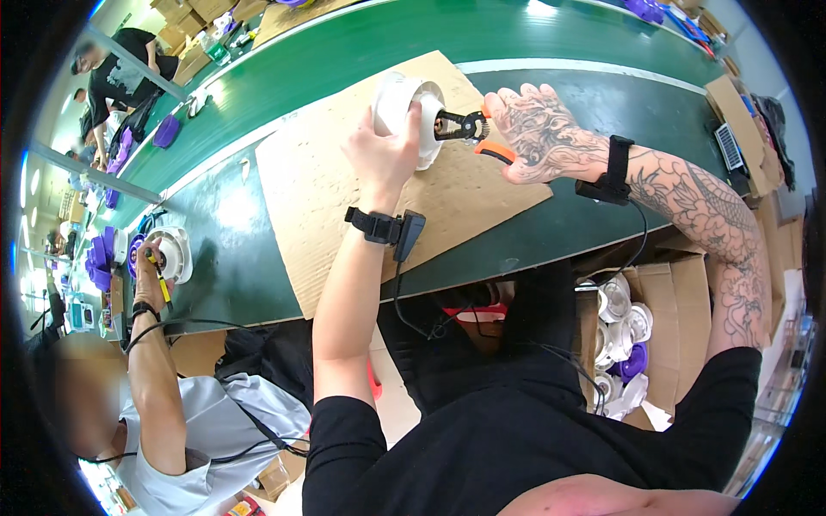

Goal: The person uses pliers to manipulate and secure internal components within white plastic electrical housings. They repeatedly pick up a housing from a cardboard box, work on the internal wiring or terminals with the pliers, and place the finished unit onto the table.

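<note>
Over the cardboard sheet (318, 198), my left hand (385, 156) grips a round white plastic housing (397, 101), tipped on its side with its opening toward the right. My right hand (540, 129) is wrapped round a pair of pliers with orange handles (494, 152). The black jaws of the pliers reach into the opening of the housing. What the jaw tips touch inside cannot be made out. Black straps with small boxes sit on both my wrists.
A green conveyor belt (344, 64) runs behind the green worktable (232, 206). On the left, a co-worker's hand (148, 262) holds a yellow-and-black tool by another white housing (175, 254). A cardboard box (680, 335) of white and purple parts stands below the table at right. Cables hang from my wrists.
</note>
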Motion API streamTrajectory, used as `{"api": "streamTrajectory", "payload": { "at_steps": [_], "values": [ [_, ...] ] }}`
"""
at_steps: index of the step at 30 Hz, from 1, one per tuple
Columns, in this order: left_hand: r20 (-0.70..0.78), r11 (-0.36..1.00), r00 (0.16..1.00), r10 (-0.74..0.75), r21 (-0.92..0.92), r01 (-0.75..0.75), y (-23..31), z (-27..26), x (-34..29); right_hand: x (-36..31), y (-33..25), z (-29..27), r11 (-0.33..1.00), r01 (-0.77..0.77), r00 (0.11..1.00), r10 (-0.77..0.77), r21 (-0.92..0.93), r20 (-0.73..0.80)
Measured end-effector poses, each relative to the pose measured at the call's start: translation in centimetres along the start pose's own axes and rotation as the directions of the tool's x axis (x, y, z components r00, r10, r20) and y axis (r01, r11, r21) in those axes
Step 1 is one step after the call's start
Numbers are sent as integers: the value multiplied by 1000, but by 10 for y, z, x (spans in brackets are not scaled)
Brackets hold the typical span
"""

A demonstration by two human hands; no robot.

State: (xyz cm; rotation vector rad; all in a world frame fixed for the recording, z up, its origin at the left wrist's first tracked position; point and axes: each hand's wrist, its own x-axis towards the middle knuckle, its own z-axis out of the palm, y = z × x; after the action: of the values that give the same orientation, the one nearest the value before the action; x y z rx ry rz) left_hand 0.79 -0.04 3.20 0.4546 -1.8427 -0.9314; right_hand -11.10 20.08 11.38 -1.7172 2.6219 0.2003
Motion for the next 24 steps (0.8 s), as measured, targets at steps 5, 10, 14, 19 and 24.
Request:
{"api": "streamTrajectory", "payload": {
  "at_steps": [5,10,14,19,24],
  "values": [
    [25,998,1000,19,53,-20,8,4,-4,-6,6,13,998,-24,1000,25,50,-4],
    [37,992,997,63,109,-67,-3,7,-4,-10,5,21,992,-52,999,51,112,15],
    [15,975,987,162,152,-162,-14,10,-2,-11,7,24,978,-70,997,61,198,51],
    [93,981,988,126,137,-138,0,14,-6,-20,14,43,942,-52,999,54,331,2],
    [173,987,980,98,107,-118,13,20,0,-26,22,58,907,-37,993,79,419,-83]
  ]
}}
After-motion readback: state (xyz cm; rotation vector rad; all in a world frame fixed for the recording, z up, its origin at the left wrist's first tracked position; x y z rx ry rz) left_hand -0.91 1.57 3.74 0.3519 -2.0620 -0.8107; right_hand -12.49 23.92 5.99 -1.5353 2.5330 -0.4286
